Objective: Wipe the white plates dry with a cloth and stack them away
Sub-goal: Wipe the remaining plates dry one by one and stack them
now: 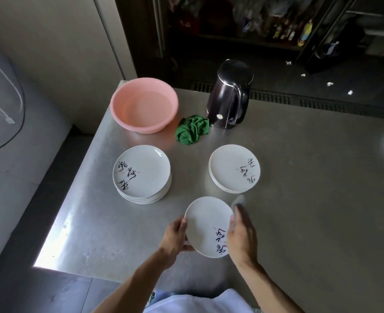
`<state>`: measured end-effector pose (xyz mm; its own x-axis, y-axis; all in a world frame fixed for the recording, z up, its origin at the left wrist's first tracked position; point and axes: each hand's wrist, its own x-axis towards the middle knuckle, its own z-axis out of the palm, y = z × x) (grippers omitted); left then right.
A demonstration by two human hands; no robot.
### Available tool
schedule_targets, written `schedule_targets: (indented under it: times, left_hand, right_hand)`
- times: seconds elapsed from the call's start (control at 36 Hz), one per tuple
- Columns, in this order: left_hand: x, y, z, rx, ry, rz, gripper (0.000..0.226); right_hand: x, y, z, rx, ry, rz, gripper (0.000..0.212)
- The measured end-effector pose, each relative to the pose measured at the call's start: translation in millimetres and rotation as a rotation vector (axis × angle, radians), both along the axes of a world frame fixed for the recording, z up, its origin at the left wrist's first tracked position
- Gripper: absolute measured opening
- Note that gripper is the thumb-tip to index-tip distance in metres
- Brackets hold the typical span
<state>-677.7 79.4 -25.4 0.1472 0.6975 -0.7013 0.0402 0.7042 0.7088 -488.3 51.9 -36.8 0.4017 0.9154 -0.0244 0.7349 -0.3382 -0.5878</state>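
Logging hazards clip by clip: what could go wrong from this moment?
1. The held plate is gripped only at its rim by the left hand, and the right hand is motion-blurred; it could slip onto the steel table.
2. The green cloth lies by the black kettle, so the plate may get stacked wet.
3. The left plate stack sits unevenly; adding one might shift it.

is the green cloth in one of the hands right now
No, the green cloth lies bunched on the table between the pink basin and the black kettle.
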Motion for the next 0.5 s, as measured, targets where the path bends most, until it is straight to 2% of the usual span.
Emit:
schedule_targets:
  times: [0.06, 0.14, 0.25, 0.31, 0.39, 0.5]
  left_hand:
    - [2.1, -0.1, 1.8, 0.046, 0.033, -0.042, 0.03]
    - [6.2, 2.1, 4.5, 0.084, 0.026, -0.052, 0.035]
    - [3.0, 13.7, 7.8, 0.099, 0.007, 0.041, 0.038]
    - [-2.6, 21.5, 6.3, 0.129, 0.05, 0.105, 0.038]
    - [-8.6, 30.1, 7.5, 0.195, 0.042, 0.157, 0.034]
    - [-2.7, 35.2, 13.1, 0.266, 0.067, 0.086, 0.032]
  right_hand:
    - [-8.9, 1.2, -2.4, -0.103, -0.054, 0.277, 0.044]
    - [-25.7, 1.8, -0.5, -0.222, -0.022, 0.581, 0.051]
    - [-35.6, -1.1, 13.9, -0.167, 0.068, 0.808, 0.052]
    - [-25.9, -5.6, 20.5, -0.088, 0.017, 0.904, 0.049]
    - [-2.0, -9.1, 20.8, 0.014, -0.195, 0.921, 0.044]
    - [-1.1, 13.4, 23.8, -0.111, -0.307, 0.665, 0.054]
